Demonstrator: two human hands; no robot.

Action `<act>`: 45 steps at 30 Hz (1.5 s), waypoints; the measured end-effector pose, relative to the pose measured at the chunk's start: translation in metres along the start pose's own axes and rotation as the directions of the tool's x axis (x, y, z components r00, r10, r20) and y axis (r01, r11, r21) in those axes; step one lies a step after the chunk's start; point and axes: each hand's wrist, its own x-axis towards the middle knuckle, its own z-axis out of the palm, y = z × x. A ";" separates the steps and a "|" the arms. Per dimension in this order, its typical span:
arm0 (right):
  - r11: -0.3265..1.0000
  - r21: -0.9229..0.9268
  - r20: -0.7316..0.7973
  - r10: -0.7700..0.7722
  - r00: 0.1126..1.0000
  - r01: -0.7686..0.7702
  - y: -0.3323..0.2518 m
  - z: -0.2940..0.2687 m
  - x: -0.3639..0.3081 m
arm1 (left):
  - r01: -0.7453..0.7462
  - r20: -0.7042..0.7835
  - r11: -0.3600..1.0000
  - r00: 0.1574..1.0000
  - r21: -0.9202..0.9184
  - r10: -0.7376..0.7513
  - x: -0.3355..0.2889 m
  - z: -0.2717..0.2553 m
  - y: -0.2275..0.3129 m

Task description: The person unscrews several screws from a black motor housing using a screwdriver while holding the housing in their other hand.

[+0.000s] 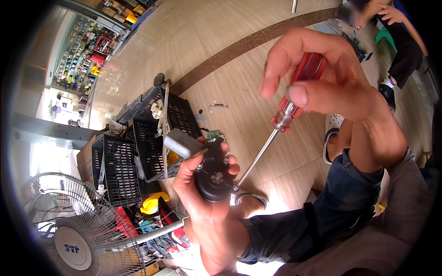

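My left hand (199,202) is wrapped round a dark, rounded part (216,168), with fingers along its far side. A round stub and small screws show on its face. From its upper left sticks a grey, box-shaped piece (182,142); how the two join is hidden by my thumb and fingers. In my right hand (354,92) is a screwdriver (260,154) with a clear red handle, held loosely between thumb and curled fingers. Its long steel shank slants down to the left, and the tip is at the dark part's lower right edge, where I cannot tell whether it sits in a screw.
Black plastic crates (122,170) stand on the left, and a standing fan (73,246) is at lower left. Loose items and a yellow piece (154,203) lie between. Small parts (218,106) lie on the tiled floor (230,78). Another person (400,41) is at the far right.
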 end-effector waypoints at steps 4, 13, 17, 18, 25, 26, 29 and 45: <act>0.851 -0.010 0.033 0.525 0.850 -0.525 -0.028 -0.008 0.001 | 0.005 0.017 1.000 1.000 -0.006 -0.005 0.003 0.001 -0.002; 0.928 0.000 0.022 0.371 0.928 -0.371 -0.024 -0.005 0.002 | 0.001 -0.009 1.000 1.000 -0.020 -0.001 0.002 0.002 -0.001; 0.855 0.050 0.057 0.513 0.856 -0.516 -0.027 -0.008 0.000 | -0.023 -0.003 1.000 1.000 0.008 0.023 0.000 0.002 -0.001; 0.855 0.054 0.061 0.512 0.857 -0.515 -0.020 -0.004 -0.003 | -0.027 -0.007 1.000 1.000 0.008 0.027 -0.001 0.000 -0.001; 0.856 0.062 0.039 0.511 0.859 -0.513 -0.028 -0.004 0.004 | -0.018 -0.001 1.000 1.000 0.001 0.018 0.000 0.000 0.000; 0.846 0.010 0.055 0.532 0.845 -0.533 -0.027 -0.006 0.002 | -0.022 -0.002 1.000 1.000 0.004 0.022 -0.001 0.000 0.000; 0.955 0.055 -0.014 0.292 0.956 -0.291 -0.009 0.000 -0.014 | -0.002 0.027 1.000 1.000 -0.024 0.003 -0.001 -0.001 0.000; 0.986 0.048 -0.037 0.162 0.986 -0.160 -0.003 0.003 -0.005 | -0.026 0.015 0.999 1.000 -0.022 0.026 -0.002 -0.002 0.003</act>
